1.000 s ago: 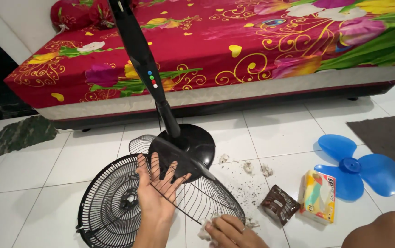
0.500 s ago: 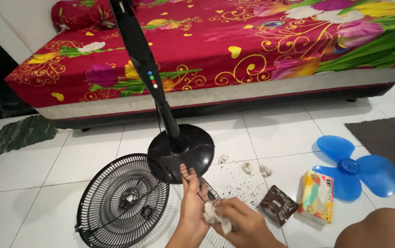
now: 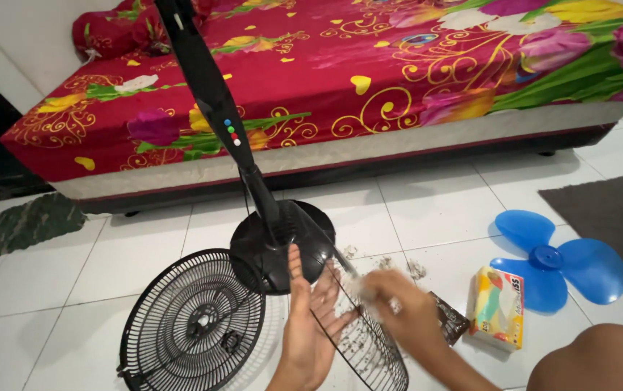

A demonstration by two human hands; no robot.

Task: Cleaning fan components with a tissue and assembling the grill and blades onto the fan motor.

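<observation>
**Gripping the Grille: Two Hands on a Dusty Fan Guard**

Holding steady at centre floor, the left hand (image 3: pixel 310 326) stands upright with fingers together and pressed flat against the black wire fan guard (image 3: pixel 366 333), thumb on the near side, so the grille is pinched between palm and thumb; the guard stands on edge, tilted, its rim running from the fan's base down toward the bottom of the frame, specks of dirt showing on its wires. Over on the other side, the right hand (image 3: pixel 398 308) is blurred (whether it is closed on anything, I cannot tell), though a pale scrap of tissue (image 3: pixel 361 284) shows at its fingertips right against the guard's upper edge.

Just behind both hands sits the round black fan base (image 3: pixel 282 246), its pole (image 3: pixel 210 94) leaning up and left with a row of coloured buttons; to the left, lying flat on the white tiled floor (image 3: pixel 72 289), is the second black grille (image 3: pixel 195 326), touching the base's edge. Right of the hands: a dark brown packet (image 3: pixel 453 318), a colourful tissue pack (image 3: pixel 501 305) just beside it, and the blue fan blade (image 3: pixel 554 261) farther out; grey dust clumps (image 3: pixel 416 269) dot the tiles near the guard. Behind it all runs a bed with a red floral sheet (image 3: pixel 398 72); a bare knee (image 3: pixel 594 362) pokes in at bottom right.
</observation>
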